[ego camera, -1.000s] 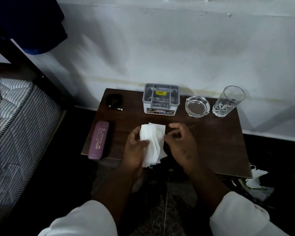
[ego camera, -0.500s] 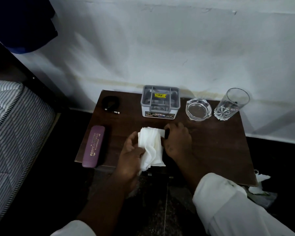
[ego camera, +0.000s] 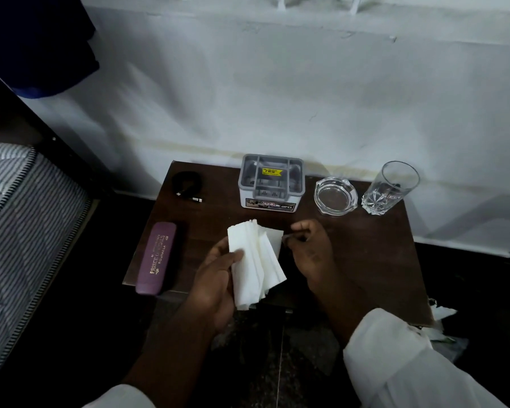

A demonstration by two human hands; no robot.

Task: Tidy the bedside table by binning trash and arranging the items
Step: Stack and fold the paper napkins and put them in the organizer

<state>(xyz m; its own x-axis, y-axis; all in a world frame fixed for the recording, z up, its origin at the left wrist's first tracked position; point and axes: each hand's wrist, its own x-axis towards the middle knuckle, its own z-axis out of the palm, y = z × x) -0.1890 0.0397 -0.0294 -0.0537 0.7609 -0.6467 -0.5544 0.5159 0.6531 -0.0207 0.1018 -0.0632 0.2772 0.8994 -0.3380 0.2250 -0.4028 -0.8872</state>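
Left hand [ego camera: 218, 275] grips the napkin stack [ego camera: 253, 260] at frame centre, thumb across its face, over the near edge of the bedside table [ego camera: 365, 260]. Right hand [ego camera: 309, 248]: fingers curled at the stack's right corner; cannot tell whether it has hold of it.

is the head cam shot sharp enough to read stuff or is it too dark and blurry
Head view: dim overall, the floor nearly black; the tissues in the left hand are the brightest thing, their folds partly washed out; sharp enough that the gold print on the case reads; small glints on the glass and ashtray; soft shadows across the wall.
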